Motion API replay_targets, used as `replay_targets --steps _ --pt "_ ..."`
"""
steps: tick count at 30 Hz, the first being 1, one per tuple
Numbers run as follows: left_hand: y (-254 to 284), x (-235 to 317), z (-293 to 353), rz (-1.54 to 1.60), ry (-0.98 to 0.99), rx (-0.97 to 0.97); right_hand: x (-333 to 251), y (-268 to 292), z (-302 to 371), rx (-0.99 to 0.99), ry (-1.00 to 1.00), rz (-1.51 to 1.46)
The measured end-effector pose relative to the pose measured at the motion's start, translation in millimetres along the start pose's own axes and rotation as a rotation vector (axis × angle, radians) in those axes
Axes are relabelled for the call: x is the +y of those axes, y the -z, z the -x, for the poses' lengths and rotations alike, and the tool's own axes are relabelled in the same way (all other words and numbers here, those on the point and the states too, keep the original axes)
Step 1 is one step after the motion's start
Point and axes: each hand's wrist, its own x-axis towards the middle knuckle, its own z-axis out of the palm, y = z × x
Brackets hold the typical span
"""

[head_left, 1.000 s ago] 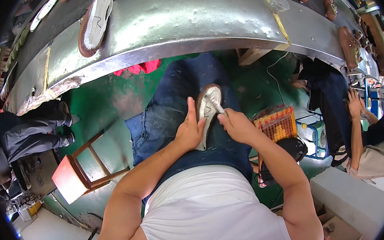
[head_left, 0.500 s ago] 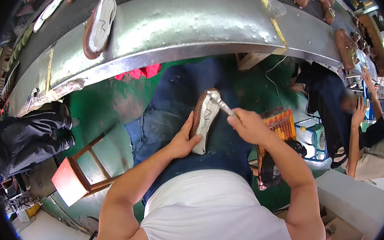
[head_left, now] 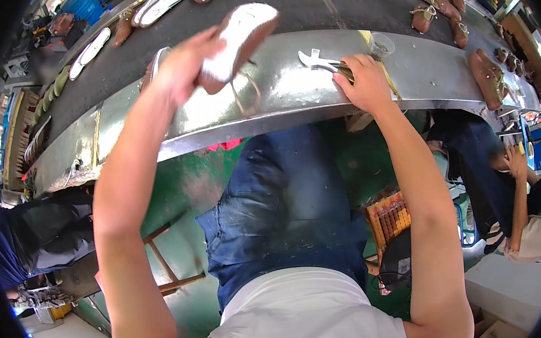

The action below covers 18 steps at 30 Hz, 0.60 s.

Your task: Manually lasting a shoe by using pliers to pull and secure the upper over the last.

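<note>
My left hand point(head_left: 186, 64) is closed around a brown shoe point(head_left: 251, 40) and lifts it above the bench. Its whitish underside faces up, and a lace dangles below it. My right hand point(head_left: 365, 82) rests at the bench's metal front with its fingers curled over the handles of lasting pliers point(head_left: 314, 59). The pliers' silver head, with a hooked jaw and a square knob, points left and lies against the metal. Behind my left hand another shoe point(head_left: 159, 60) on the bench is partly hidden.
A long bench with a black belt point(head_left: 296, 14) and a metal edge point(head_left: 278, 108) crosses ahead. Beside my right hand is a clear cup point(head_left: 381, 44). Brown shoes point(head_left: 424, 17) stand at the right. A woven-seat chair point(head_left: 390, 217) is below my right arm; another person point(head_left: 527, 206) sits right.
Both hands have moved up from my lap to the bench. The shoe has come up in my left hand, and the tool in my right hand is now down on the metal edge.
</note>
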Motion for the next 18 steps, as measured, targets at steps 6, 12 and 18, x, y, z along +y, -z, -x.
replay_targets --steps 6,12,18 --pt "35.2 -22.9 -145.0 -1.441 -0.725 0.436 2.2 -5.6 2.9 0.075 0.009 -0.118" --pt "49.7 -52.7 -163.5 -1.552 -0.257 0.000 2.6 -3.2 4.9 0.056 -0.017 -0.150" --pt "159.9 -15.6 -118.8 -1.861 0.184 0.218 0.5 -2.2 -3.2 0.061 -0.010 -0.154"
